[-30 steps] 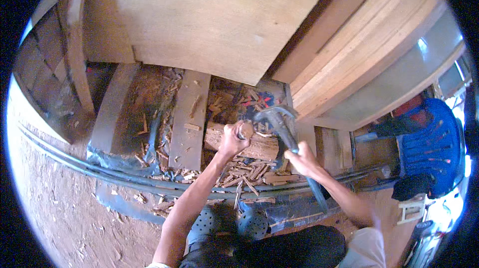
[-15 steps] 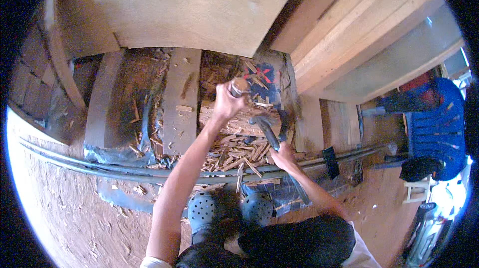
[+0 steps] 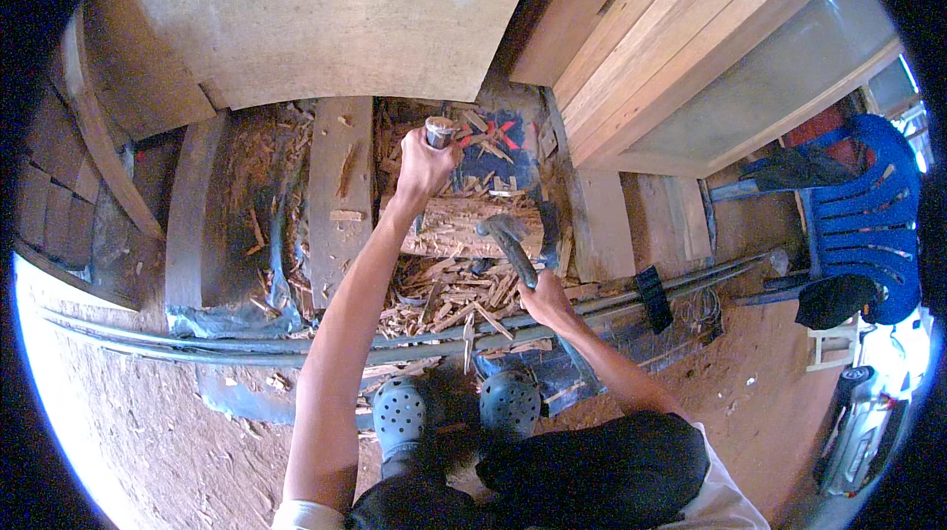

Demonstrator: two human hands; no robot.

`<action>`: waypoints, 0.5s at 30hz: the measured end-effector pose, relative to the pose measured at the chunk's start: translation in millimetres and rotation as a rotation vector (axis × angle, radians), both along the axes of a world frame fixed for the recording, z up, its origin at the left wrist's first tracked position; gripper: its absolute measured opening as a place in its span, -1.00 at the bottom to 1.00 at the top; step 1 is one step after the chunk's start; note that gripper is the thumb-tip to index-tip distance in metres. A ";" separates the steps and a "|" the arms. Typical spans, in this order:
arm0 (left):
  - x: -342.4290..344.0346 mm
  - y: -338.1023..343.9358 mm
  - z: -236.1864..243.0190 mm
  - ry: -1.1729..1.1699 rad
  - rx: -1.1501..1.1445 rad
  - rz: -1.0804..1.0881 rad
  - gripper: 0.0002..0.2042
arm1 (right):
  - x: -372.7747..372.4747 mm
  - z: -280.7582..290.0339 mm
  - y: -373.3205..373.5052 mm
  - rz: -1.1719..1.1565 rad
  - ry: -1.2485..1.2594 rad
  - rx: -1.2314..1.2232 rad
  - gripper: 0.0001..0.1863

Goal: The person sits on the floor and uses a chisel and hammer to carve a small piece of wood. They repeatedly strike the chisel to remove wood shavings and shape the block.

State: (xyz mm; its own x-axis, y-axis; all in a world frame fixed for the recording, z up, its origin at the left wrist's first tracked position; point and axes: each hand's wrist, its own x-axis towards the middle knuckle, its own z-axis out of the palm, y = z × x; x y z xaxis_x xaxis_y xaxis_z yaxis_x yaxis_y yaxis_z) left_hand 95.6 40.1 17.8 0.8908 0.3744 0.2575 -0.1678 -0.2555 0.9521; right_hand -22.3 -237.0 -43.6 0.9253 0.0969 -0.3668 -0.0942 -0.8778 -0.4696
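**Chisel-like tool stood over a splintered block, hammer apart from it**

The left hand (image 3: 422,167) has its grip clenched around a chisel-like tool (image 3: 440,128), butt end up, above the left part of a pale wood block (image 3: 483,224). Whether its tip touches the wood cannot be told. The right hand (image 3: 548,301) grasps a hammer (image 3: 515,254) partway along the handle, its head over the block and apart from the butt.

To strike well, I would keep the tool steady and meet its butt squarely — a glancing blow could catch the thumb (the knuckles sit close under the target). Holding the hammer further back should give more force.

Wood chips (image 3: 444,298) crowd the near side of the block and may hide its lower edge. A grey plank (image 3: 340,204) flanks it on the left; a plywood panel (image 3: 326,17) overhangs beyond, likely limiting the reach forward. Pipes (image 3: 197,350) run between the work and the clogs (image 3: 400,412) — a possible trip line. A blue plastic chair (image 3: 868,234) stands well off to the right.
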 end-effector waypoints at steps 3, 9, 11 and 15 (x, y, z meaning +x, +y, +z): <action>8.5 0.6 -7.3 0.037 0.013 0.000 -0.85 | -1.3 4.6 1.3 -0.008 0.012 0.026 -0.63; 19.3 10.0 -25.6 0.143 0.065 0.007 -0.82 | -3.0 2.8 3.9 -0.037 0.017 0.040 -0.62; 21.7 21.8 -31.4 0.203 0.130 0.056 -0.78 | -5.2 2.2 4.3 -0.005 -0.026 0.002 -0.62; 15.7 46.2 -43.2 0.235 0.040 0.139 -0.75 | -9.6 1.3 4.2 -0.024 -0.048 0.032 -0.61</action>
